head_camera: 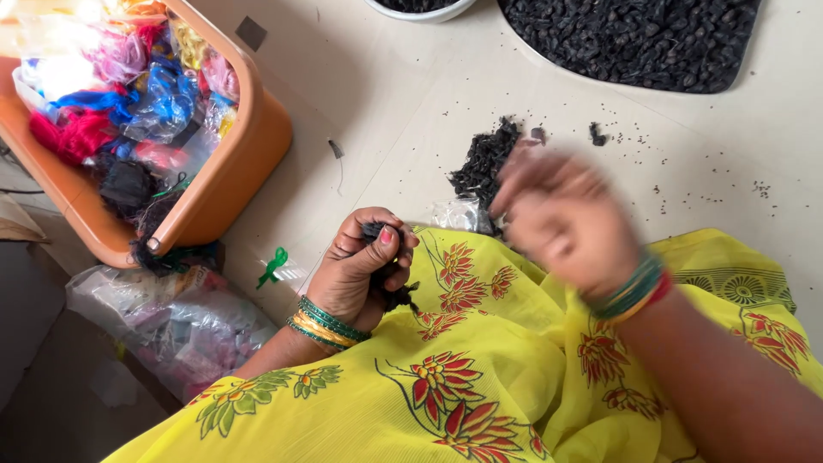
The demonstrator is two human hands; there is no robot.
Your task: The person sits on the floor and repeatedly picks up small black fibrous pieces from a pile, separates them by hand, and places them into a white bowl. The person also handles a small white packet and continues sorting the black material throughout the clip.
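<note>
Tub (257, 146) left — bead pile (487, 163) ahead

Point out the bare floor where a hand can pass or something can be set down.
Bare floor lies between the orange tub and the small bead pile, and right of that pile toward the yellow cloth. The tub is crammed with thread.

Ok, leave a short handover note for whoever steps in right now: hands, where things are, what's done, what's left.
Left hand: closed grip on a small black tuft, held over the yellow cloth on the lap.
Right hand: raised above the small black pile, blurred; grip unclear.
Large heap of black bits lies on the floor at top; orange tub of coloured threads sits left.
Done: one small pile set aside. Left: the large heap.
</note>
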